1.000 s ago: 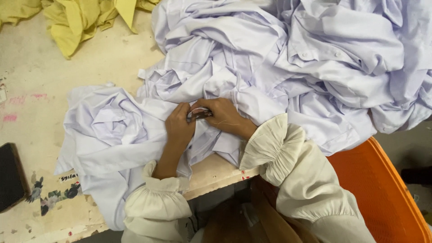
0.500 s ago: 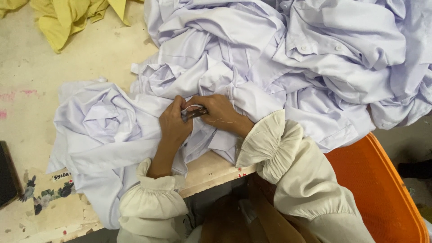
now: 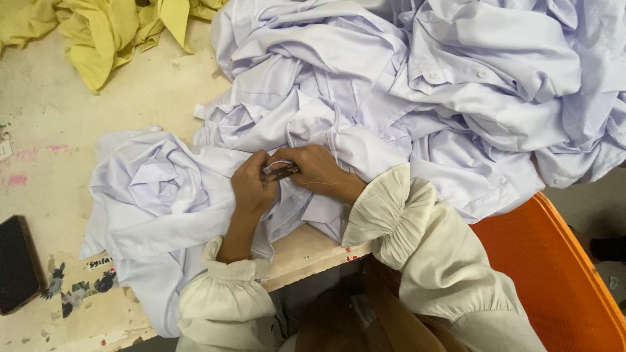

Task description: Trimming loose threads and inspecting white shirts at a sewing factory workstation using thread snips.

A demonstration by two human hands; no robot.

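A black phone (image 3: 18, 264) lies at the table's (image 3: 59, 117) left edge. The left hand (image 3: 253, 189) pinches the pale lilac shirt (image 3: 163, 195) on the table, fingers closed on cloth, while the right hand (image 3: 319, 173) grips small thread snips (image 3: 282, 173), apparently trimming loose threads; the next cut calls for taut fabric.

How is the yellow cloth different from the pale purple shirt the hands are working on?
The yellow cloth is bright yellow; the pale lilac shirt is nearly white. The yellow cloth lies untouched at the table's far corner; the shirt lies under the left hand and right hand. Both are crumpled.
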